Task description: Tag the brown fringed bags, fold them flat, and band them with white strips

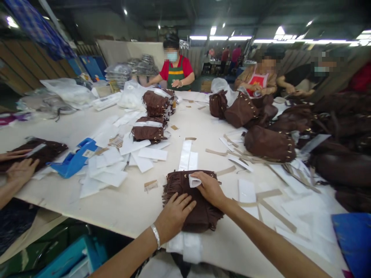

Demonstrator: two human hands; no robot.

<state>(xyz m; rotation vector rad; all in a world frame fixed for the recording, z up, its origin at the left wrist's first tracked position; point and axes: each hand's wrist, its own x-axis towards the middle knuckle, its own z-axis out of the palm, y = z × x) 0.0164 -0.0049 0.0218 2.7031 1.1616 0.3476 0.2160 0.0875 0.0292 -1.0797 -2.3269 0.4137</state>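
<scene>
A dark brown fringed bag (197,216) lies flat in front of me near the table's edge. My left hand (175,216) rests on its left half with fingers spread. Between the fingers of my right hand (210,189) is a folded white foam strip (194,180), held just over the bag's upper part. Long white strips (185,156) run out from under the bag, at its far side and at its near side.
Brown bags are stacked (156,102) ahead and heaped (269,143) at right. A blue tape dispenser (75,156) stands left beside white sheets (106,168). A co-worker's hands (21,170) press another bag at far left. Several people work across the table.
</scene>
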